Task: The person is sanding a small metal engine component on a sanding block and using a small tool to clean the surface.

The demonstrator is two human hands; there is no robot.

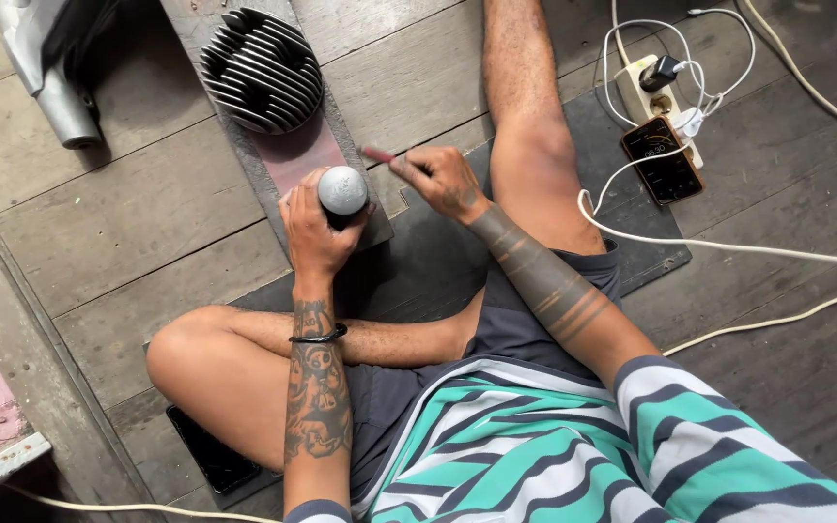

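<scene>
Striped teal-and-white shirt fills the bottom edge, above crossed bare legs on a dark mat laid over the plank floor. Left hand wraps closed around a dark cylinder capped by a rounded grey metal top, upright on the near end of a grey board. Right hand pinches a thin reddish strip, possibly abrasive paper, just beside the top. Finned cylinder head sits at the board's far end. Phone and power strip lie near the mat's far right corner.
</scene>
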